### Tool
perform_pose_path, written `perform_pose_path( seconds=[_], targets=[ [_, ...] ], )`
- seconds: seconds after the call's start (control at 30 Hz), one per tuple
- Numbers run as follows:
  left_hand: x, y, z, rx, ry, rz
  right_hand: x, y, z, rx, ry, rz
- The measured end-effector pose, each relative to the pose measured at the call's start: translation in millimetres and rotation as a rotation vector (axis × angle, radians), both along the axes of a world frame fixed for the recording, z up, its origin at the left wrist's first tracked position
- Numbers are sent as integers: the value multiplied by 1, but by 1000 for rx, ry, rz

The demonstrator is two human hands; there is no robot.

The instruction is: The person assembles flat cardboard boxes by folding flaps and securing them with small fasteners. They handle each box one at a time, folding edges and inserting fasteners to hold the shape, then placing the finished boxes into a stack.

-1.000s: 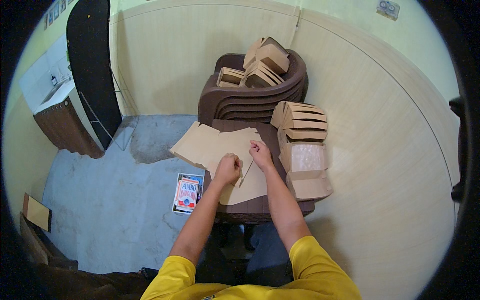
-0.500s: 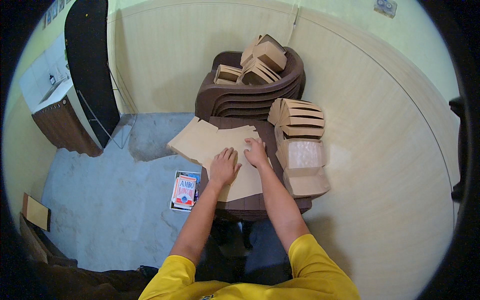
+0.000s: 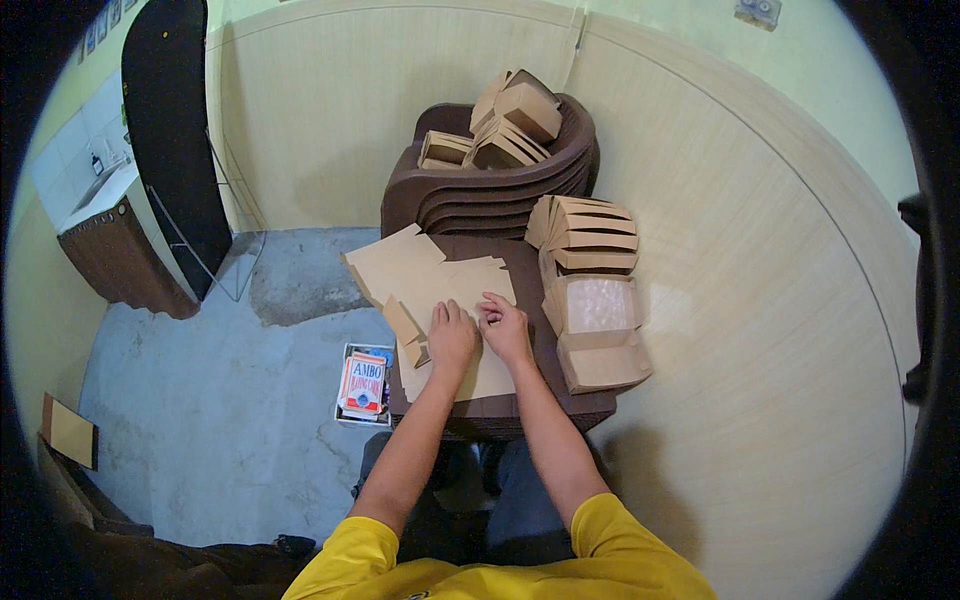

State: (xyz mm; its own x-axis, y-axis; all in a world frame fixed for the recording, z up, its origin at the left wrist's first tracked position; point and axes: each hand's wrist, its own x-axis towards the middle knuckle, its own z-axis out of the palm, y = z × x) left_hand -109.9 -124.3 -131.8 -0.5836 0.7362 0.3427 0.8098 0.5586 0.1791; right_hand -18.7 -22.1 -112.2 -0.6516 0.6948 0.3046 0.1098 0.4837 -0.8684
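Observation:
A flat brown cardboard box blank [image 3: 462,275] lies on the dark brown seat of a stack of plastic chairs [image 3: 562,388] before me. One narrow flap [image 3: 402,325] along its left side stands folded up. My left hand [image 3: 453,335] rests on the blank beside that flap, palm down with its fingers stretched forward. Close to its right, my right hand [image 3: 504,328] is over the blank with half-curled fingers, thumb and forefinger apart. Nothing shows between those fingers; whether they touch the cardboard is hard to tell.
Folded cardboard boxes [image 3: 590,235] and opened ones [image 3: 602,362] stand along the right edge. More boxes [image 3: 527,110] sit on another brown chair stack [image 3: 470,190] behind. A small carton of odds and ends [image 3: 363,385] lies at the left. The wall panel [image 3: 740,300] is close at right.
The left-side flap of the blank has come up from flat. My right hand has drawn back toward me and its fingers have curled more. My left hand has shifted slightly.

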Motion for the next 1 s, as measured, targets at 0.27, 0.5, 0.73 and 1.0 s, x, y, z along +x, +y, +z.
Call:
perform_pose_path(
  seconds=[0.27, 0.5, 0.73, 1.0],
  targets=[
    [-16, -28, -12, 257, -265, -204, 21, -27, -1, 462, -101, 109],
    [-16, -39, 6, 319, -371, -285, 21, -28, -3, 273, 65, 92],
    [-16, -31, -2, 404, -384, -200, 22, -25, -8, 384, -33, 95],
    [-11, -32, 2, 387, -363, -198, 22, -21, -9, 275, -31, 36]
  ],
)
